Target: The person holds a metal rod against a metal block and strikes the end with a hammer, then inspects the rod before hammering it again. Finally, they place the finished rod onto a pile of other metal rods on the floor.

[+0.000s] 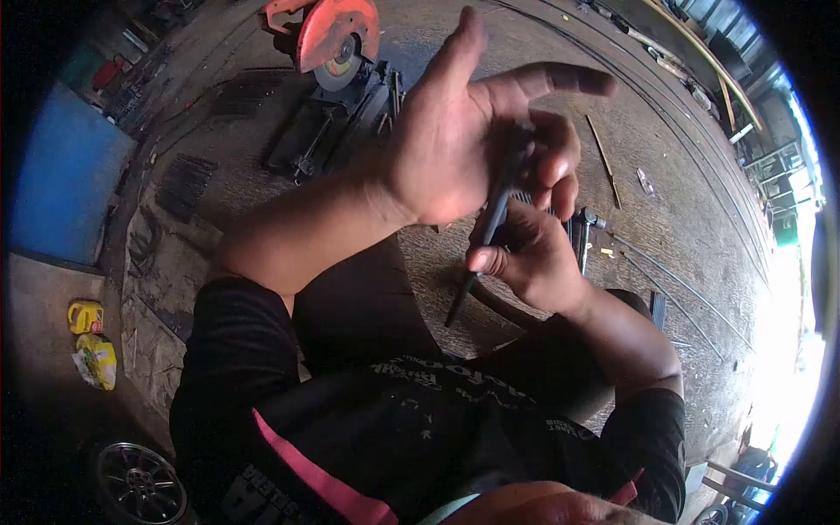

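Note:
A slim dark metal bar (496, 215) slants between my two hands, its lower end pointing down toward my lap. My right hand (538, 254) grips the lower half, with the thumb pressed along it. Above, my left hand (464, 144) faces me with its palm; the thumb points up and the index finger stretches right. Its other fingers curl loosely around the bar's upper end, which they partly hide. Just beyond my right hand, a hammer-like tool (591, 217) with a dark head lies on the floor.
An orange cut-off saw (337, 39) stands ahead on a dark base. Bundled dark bars (185, 186) lie to the left, near a blue panel (66, 175). Long thin rods (678, 280) stretch across the floor at right. Yellow packages (96, 359) and a wheel (140, 481) are lower left.

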`<state>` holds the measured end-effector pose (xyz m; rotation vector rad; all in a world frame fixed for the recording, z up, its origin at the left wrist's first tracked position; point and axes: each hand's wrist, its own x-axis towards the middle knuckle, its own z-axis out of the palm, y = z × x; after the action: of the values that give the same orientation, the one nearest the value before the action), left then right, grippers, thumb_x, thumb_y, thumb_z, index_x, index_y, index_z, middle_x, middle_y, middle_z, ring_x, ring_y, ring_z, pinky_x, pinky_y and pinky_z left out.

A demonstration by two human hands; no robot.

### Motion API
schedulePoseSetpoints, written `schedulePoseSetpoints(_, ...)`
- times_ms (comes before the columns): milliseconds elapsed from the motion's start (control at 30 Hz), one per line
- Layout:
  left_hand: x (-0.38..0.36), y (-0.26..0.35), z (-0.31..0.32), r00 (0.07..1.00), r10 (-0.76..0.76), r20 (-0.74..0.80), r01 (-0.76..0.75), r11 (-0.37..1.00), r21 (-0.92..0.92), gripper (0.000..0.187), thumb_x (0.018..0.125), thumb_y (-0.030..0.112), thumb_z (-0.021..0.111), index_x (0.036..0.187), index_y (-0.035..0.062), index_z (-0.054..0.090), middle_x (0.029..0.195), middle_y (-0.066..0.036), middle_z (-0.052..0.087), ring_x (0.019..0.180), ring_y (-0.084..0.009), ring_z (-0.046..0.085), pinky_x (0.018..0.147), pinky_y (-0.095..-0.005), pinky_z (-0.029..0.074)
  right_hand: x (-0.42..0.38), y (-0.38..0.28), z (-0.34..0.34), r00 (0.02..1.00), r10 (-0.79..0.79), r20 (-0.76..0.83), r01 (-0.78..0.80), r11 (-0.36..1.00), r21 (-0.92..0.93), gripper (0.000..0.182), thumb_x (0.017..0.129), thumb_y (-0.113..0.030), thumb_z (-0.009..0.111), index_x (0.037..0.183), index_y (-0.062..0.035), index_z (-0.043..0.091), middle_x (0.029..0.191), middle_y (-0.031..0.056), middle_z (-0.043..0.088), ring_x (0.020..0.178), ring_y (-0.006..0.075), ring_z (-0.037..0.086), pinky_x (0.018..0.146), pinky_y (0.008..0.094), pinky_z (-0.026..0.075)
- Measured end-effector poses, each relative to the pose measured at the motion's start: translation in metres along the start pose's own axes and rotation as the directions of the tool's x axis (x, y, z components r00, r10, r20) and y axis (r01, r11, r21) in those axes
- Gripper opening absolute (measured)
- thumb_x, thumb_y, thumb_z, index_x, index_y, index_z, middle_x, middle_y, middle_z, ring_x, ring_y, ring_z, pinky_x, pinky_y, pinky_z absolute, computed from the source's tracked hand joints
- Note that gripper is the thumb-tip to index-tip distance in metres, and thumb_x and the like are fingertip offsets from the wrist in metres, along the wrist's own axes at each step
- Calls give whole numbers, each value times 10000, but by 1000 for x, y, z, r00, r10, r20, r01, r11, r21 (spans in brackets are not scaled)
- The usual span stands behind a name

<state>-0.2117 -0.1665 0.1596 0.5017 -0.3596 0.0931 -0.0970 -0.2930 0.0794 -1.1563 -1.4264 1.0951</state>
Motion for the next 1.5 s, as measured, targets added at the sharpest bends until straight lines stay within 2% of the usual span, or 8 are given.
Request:
schedulePoseSetpoints(167,3,14,-17,995,83,-55,-75,988,136,879,888,728,210,1415,37,340,830,-180,618,900,-393,627,777,-424,488,6,-1,-3,998,19,-67,-12,995,99,250,856,-218,716,905,-40,547,796,-16,561,730,61,502,657,225,423)
schedulePoseSetpoints(233,3,10,0,964,150,-218,-74,944,321,875,889,725,217,1402,30,358,831,-182,619,924,-416,624,768,-422,490,7,-6,-4,995,24,-93,-20,999,47,245,857,-214,715,904,-43,546,800,-20,556,743,60,499,660,228,419)
schedulePoseSetpoints(400,6,10,-6,994,61,-93,-53,995,90,879,890,725,221,1376,9,381,828,-160,621,740,-285,622,652,-364,490,6,-16,-4,992,-11,-126,26,993,119,249,844,-210,730,917,-27,578,817,-14,567,765,69,505,692,238,424)
schedulePoseSetpoints(500,4,9,-6,994,75,-83,-60,983,171,884,887,730,218,1369,10,392,792,-136,601,639,-205,562,589,-310,465,6,-14,-3,990,-7,-139,22,994,104,255,831,-204,743,919,-9,604,830,-4,588,786,80,520,723,255,438)
schedulePoseSetpoints(1067,2,8,6,949,224,-221,-152,942,300,916,864,767,204,1317,15,463,584,4,373,522,-138,360,514,-276,306,10,-15,0,979,-70,-192,63,997,-45,301,801,-234,769,940,-21,607,823,24,617,779,69,539,716,251,456)
schedulePoseSetpoints(1267,2,10,5,951,231,-204,-166,941,294,924,862,772,198,1309,9,466,582,3,363,513,-133,337,494,-278,288,8,-45,-5,997,60,-57,-59,998,14,272,873,-176,692,1023,0,548,854,25,591,733,101,573,634,236,477)
schedulePoseSetpoints(1333,2,10,8,955,230,-188,-167,939,301,926,861,773,194,1309,9,466,583,1,363,513,-131,335,493,-277,286,8,-61,-7,942,324,86,-335,910,243,364,884,-202,652,1125,30,509,932,89,599,742,168,629,593,261,526)
schedulePoseSetpoints(1500,4,9,11,953,233,-195,-160,930,332,934,860,776,185,1312,8,463,598,-1,368,517,-128,330,496,-273,287,1,-74,1,935,330,133,-355,843,405,540,878,-217,606,1280,65,383,1091,171,547,825,260,658,642,319,587)
